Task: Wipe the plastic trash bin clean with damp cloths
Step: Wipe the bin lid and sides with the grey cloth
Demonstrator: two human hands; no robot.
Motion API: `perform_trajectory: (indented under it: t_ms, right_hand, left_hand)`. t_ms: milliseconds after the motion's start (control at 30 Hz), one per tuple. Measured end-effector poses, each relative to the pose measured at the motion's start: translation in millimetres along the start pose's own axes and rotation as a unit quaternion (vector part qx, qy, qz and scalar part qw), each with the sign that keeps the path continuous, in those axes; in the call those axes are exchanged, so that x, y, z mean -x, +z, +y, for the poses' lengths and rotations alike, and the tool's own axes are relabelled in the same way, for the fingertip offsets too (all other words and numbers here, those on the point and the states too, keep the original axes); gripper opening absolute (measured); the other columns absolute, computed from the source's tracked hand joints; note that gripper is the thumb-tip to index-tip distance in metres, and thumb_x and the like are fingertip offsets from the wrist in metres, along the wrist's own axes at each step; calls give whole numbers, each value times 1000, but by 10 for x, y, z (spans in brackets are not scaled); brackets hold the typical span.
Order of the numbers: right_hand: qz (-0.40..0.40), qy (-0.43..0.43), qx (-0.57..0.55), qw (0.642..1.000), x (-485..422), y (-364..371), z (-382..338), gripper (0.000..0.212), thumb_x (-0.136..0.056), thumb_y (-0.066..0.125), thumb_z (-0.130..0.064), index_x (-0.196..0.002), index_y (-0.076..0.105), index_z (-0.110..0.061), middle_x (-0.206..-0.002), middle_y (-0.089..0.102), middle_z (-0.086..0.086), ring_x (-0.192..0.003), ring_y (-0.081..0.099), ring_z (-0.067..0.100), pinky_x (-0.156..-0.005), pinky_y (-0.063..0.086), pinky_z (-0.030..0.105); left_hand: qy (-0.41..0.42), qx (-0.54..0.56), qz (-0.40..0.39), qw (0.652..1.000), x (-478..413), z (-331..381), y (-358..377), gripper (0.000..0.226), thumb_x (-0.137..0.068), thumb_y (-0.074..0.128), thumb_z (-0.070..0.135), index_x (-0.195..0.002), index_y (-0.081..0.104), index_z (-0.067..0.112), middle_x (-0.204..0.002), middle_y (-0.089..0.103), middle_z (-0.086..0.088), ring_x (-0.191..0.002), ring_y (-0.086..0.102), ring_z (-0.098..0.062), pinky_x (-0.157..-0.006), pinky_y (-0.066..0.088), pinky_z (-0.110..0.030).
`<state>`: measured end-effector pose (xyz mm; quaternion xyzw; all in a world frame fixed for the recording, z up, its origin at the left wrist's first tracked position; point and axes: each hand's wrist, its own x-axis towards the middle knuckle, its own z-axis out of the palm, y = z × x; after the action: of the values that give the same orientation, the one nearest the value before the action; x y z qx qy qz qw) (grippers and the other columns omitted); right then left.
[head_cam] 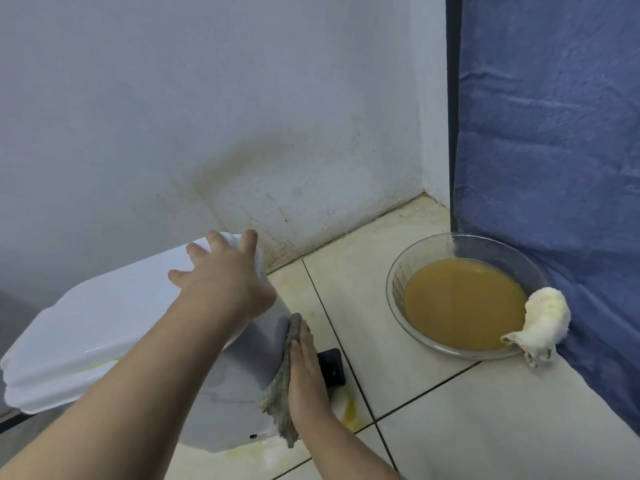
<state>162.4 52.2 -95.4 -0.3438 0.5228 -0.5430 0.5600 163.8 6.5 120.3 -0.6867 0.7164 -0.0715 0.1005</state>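
Observation:
A white plastic trash bin (pixel 114 317) stands on the tiled floor at the lower left, its lid shut. My left hand (pixel 225 275) lies spread on the far right corner of the lid, fingers apart. My right hand (pixel 306 372) presses flat, fingers together, against a grey-green damp cloth (pixel 282 379) on the bin's right side wall. A black foot pedal (pixel 332 367) shows just behind that hand. A second cloth (pixel 543 320), white with yellow stains, lies bunched on the rim of the bowl to the right.
A clear glass bowl (pixel 415 261) of murky brown-yellow water sits on the floor at right. A blue sheet (pixel 554 150) hangs behind it. A stained white wall (pixel 242 133) runs behind the bin. Yellow smears (pixel 349 412) mark the tiles by the bin's base.

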Motion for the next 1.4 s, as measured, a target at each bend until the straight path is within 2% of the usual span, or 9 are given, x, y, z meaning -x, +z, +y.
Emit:
perform_trajectory:
  t_ms: [200,333,533,667,833,1033,1100,1267,1400]
  right_hand:
    - [33,-78,57,995,-36,-83,-373,48,-100,24,-45,-147,13,-40,-155,9,-23,-136,5,-14,-117,4,22]
    - [56,-176,159,970,-61,-209,-905,48,-101,24,-41,-148,16,-33,-154,12,-22,-140,5,-8,-119,7,28]
    - [55,-327,255,908,18,-389,-1199,42,-97,40,-36,-138,44,-28,-142,38,-20,-134,26,-6,-113,22,21]
    - [-30,-262,385,885,-84,-579,-1144,48,-97,20,-49,-143,7,-43,-149,3,-31,-138,-6,-13,-114,-1,16]
    - [15,-194,445,874,-168,-208,-1398,50,-103,19,-35,-150,8,-26,-159,4,-11,-144,0,3,-117,-2,23]
    - [-46,-452,440,775,18,515,-1680,52,-98,27,-43,-149,19,-31,-156,25,-3,-145,16,16,-115,12,31]
    - [5,-485,454,747,78,263,-1313,51,-98,30,-44,-147,21,-32,-153,32,-2,-142,24,17,-114,23,35]
    - [227,-345,419,809,135,-217,-772,53,-97,25,-38,-142,37,-12,-146,35,1,-135,39,25,-110,25,41]
    - [187,-417,400,794,59,386,-1192,51,-98,25,-39,-143,38,-17,-146,42,3,-135,40,24,-112,24,40]
  left_hand:
    - [52,69,38,996,-145,-171,-261,71,-71,64,26,-132,28,24,-111,47,-10,-98,50,-32,-80,46,-41]
    - [32,142,92,985,-205,-541,-601,72,-68,65,23,-130,28,28,-76,48,-3,-65,47,-16,-53,31,-28]
    - [-16,290,76,954,-3,-1352,-507,65,-54,59,55,-116,42,49,-118,58,2,-97,56,-22,-85,46,-38]
    - [32,453,49,889,123,-1607,-238,57,-64,55,71,-120,45,60,-133,45,33,-122,48,-5,-107,37,-42]
    - [65,503,73,859,46,-1727,-104,43,-77,60,56,-118,49,56,-121,47,43,-121,46,5,-107,34,-34]
    - [94,497,84,859,-101,-1646,-128,30,-89,54,41,-114,49,57,-107,40,51,-108,46,14,-86,32,-14]
    - [101,485,83,865,-117,-1657,-124,33,-86,57,48,-116,48,57,-114,40,52,-113,45,9,-94,34,-18]
    - [82,464,103,876,-179,-1627,-119,63,-63,55,61,-124,42,58,-132,42,34,-121,45,-6,-103,37,-35]
    - [90,451,111,881,-220,-1574,-129,65,-56,57,67,-119,41,63,-128,42,32,-120,45,-9,-99,38,-36]
